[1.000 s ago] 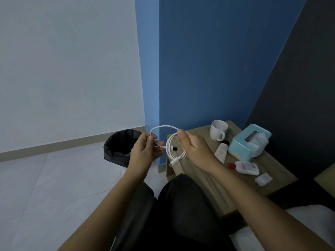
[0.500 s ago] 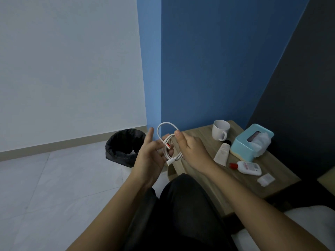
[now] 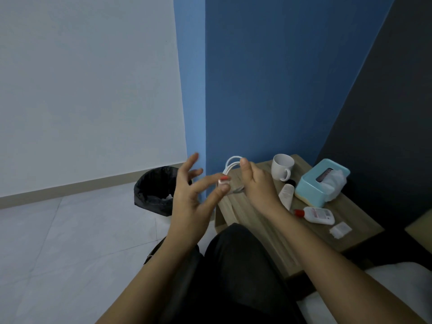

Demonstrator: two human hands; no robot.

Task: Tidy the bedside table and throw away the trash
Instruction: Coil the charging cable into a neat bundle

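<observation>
A coiled white charging cable (image 3: pixel 230 166) with an orange-tipped plug is held above the near left corner of the wooden bedside table (image 3: pixel 268 232). My right hand (image 3: pixel 256 183) grips the coil, thumb on top. My left hand (image 3: pixel 191 197) pinches the plug end between thumb and forefinger, its other fingers spread. On the table stand a white mug (image 3: pixel 281 167), a teal tissue box (image 3: pixel 321 182), a white tube (image 3: pixel 286 196), a white bottle with a red cap (image 3: pixel 315 215) and a small crumpled white wrapper (image 3: pixel 340 229).
A black-lined trash bin (image 3: pixel 155 190) stands on the pale tiled floor left of the table, with something white inside. Blue wall rises behind the table, a dark headboard to its right. My dark-trousered legs fill the foreground; white bedding shows at the lower right.
The loop of cable has been wound tighter into a small coil. My left hand has opened its outer fingers and now pinches the plug end; my right hand holds the coil.
</observation>
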